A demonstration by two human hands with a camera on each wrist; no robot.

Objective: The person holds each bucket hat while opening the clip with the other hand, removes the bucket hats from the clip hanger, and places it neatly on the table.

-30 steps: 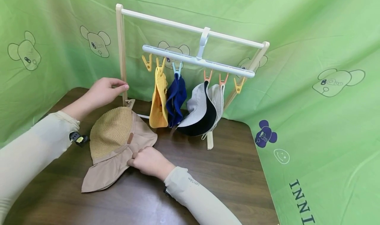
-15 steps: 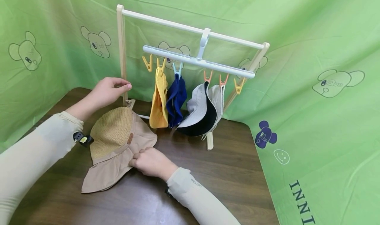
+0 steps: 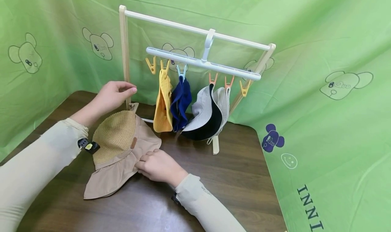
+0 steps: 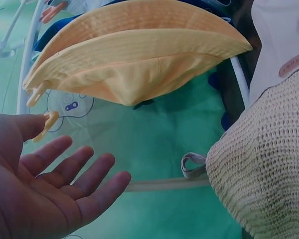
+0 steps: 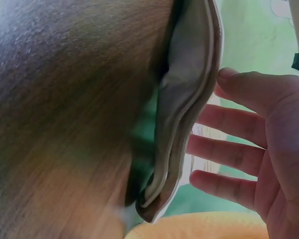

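A sun hat with a woven straw crown (image 3: 113, 137) and a wide beige cloth brim (image 3: 105, 182) lies on the table below the rack's left post. My right hand (image 3: 162, 167) is at the near side of the brim. In the right wrist view its fingers (image 5: 229, 154) reach out loosely, with the thumb tip right at the brim's edge. Above the crown my left hand (image 3: 110, 96) hovers with nothing in it, fingers spread in the left wrist view. Nearest to it hang a bare yellow clothespin (image 3: 151, 65) and a clipped yellow bucket hat (image 3: 163, 109).
A wooden rack with a white top rod (image 3: 171, 24) carries a pale blue hanger bar (image 3: 189, 60). From its clothespins also hang a navy hat (image 3: 181, 103) and a grey-and-black hat (image 3: 201, 113). Another bare yellow clothespin (image 3: 244, 88) is at the right end. Green printed cloth surrounds the table.
My left hand has drifted slightly right. The right hand has slid a little to the right along the brim, while the sun hat and the hanging hats keep their places.
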